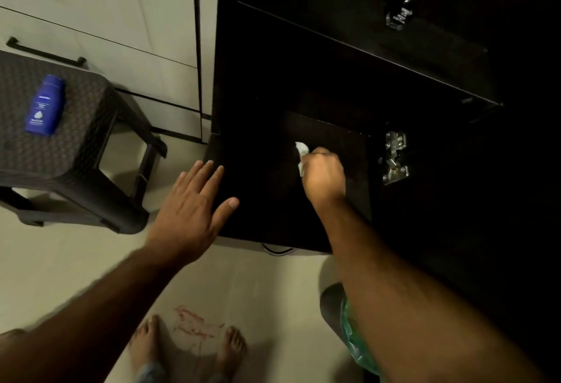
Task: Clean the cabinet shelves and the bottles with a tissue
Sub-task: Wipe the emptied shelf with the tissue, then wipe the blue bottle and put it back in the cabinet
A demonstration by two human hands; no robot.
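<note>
Wiping underway: right hand fingers clamped on tissue inside cabinet; left hand fingers apart beside cabinet. Bottles probably remaining.

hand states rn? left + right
Left hand: open, fingers straight, holding nothing.
Right hand: closed, gripping a white tissue in the dark cabinet.

Your way into the dark lower cabinet shelf is open from the front, with only the metal door hinge on its right side. The dark woven plastic stool stands just left of the cabinet, and the shelf board above limits headroom.
</note>
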